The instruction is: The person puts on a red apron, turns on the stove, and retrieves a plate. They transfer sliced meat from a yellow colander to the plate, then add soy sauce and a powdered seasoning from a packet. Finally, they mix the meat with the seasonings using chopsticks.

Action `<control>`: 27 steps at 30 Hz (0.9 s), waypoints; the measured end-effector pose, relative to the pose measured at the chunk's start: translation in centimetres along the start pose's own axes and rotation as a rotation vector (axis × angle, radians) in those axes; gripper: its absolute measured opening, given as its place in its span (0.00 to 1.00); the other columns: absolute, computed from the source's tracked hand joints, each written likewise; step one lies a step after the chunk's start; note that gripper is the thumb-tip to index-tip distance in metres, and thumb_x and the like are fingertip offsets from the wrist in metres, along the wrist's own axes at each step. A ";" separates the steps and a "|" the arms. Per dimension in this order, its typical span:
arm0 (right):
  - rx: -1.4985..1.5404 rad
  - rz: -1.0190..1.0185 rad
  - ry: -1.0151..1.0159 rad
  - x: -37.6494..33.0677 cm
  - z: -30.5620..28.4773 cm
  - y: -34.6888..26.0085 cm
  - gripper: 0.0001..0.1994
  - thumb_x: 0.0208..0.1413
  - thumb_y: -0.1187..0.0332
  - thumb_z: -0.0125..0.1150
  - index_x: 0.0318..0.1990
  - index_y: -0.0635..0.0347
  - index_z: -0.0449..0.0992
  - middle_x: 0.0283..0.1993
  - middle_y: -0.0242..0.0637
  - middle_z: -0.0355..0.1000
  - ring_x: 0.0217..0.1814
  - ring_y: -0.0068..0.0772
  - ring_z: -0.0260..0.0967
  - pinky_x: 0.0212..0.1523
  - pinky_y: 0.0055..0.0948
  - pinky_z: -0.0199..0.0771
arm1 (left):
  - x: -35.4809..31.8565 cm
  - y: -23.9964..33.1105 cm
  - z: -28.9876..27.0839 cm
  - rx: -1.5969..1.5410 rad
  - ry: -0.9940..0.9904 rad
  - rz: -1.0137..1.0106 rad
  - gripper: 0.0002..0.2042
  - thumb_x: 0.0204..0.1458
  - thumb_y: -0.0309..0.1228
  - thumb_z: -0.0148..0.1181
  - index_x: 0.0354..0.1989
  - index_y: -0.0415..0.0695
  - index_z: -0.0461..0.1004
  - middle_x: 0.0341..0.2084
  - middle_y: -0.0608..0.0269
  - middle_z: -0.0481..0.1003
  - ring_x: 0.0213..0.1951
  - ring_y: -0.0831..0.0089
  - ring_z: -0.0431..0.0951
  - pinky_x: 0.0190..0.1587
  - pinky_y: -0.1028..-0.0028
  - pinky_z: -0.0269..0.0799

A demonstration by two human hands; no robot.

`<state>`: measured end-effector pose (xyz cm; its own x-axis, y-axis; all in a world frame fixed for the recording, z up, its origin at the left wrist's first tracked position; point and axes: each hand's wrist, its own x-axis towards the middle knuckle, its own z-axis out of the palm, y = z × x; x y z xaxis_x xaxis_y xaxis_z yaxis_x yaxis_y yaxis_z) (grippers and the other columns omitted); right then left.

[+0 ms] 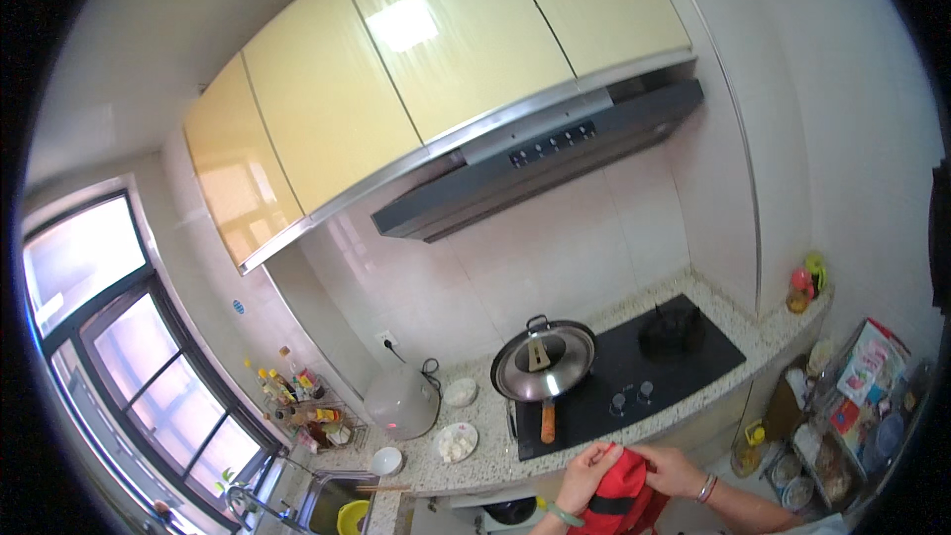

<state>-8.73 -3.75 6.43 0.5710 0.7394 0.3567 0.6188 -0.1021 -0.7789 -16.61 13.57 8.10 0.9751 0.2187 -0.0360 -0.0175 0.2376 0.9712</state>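
A piece of red cloth with a black band [621,481] hangs bunched in front of me at the counter's near edge. My left hand [584,473] is closed on its left side, with a pale green bangle at the wrist. On the other side my right hand [676,474] grips the cloth too, fingers bent around its edge, a bracelet on that wrist. The cloth's lower part runs out of the picture. Beyond my hands, a wok [515,388] with a wooden handle rests on the black cooktop [594,421]. A lid covers it, and a flat spatula [538,354] shows over the lid.
Left of the cooktop are a plate of white food [457,443], another white dish [460,392], a white bowl [387,461] and a rounded white appliance [401,403]. A sink [332,500] holds a yellow basin. Crowded shelves [827,456] stand at right; a range hood [545,163] hangs above.
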 end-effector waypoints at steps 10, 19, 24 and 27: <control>0.041 -0.043 0.326 -0.1 -2.6 -3.2 0.09 0.52 0.75 0.46 0.38 0.64 0.73 0.32 0.50 0.72 0.36 0.46 0.73 0.38 0.35 0.71 | -3.2 1.3 2.0 0.431 -0.230 0.350 0.33 0.43 0.32 0.70 0.57 0.43 0.58 0.45 0.59 0.71 0.51 0.70 0.69 0.54 0.68 0.66; 0.037 -0.097 0.523 0.3 -6.3 -8.2 0.07 0.47 0.78 0.52 0.35 0.62 0.72 0.24 0.40 0.71 0.27 0.29 0.71 0.28 0.29 0.69 | -3.4 2.2 -1.2 0.915 0.060 0.268 0.20 0.50 0.28 0.59 0.53 0.47 0.68 0.37 0.56 0.76 0.43 0.67 0.77 0.46 0.69 0.71; 0.226 0.021 0.523 1.8 -7.6 -7.2 0.07 0.54 0.73 0.50 0.38 0.66 0.71 0.27 0.33 0.70 0.32 0.23 0.68 0.35 0.25 0.69 | -4.2 1.1 -5.1 0.408 -0.010 0.464 0.14 0.52 0.32 0.60 0.45 0.38 0.73 0.37 0.59 0.78 0.38 0.72 0.77 0.40 0.72 0.72; 0.184 -0.083 0.485 3.4 -8.7 -6.7 0.07 0.56 0.73 0.49 0.36 0.67 0.71 0.25 0.32 0.67 0.32 0.17 0.63 0.32 0.22 0.65 | -4.3 7.3 -3.2 0.015 0.137 0.088 0.08 0.56 0.30 0.58 0.40 0.40 0.74 0.33 0.69 0.75 0.35 0.85 0.73 0.39 0.83 0.70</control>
<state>-6.27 -6.30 17.34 0.7355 0.3424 0.5847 0.5922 0.0945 -0.8002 -21.62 17.41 14.55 0.9307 0.3652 0.0191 -0.0977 0.1980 0.9753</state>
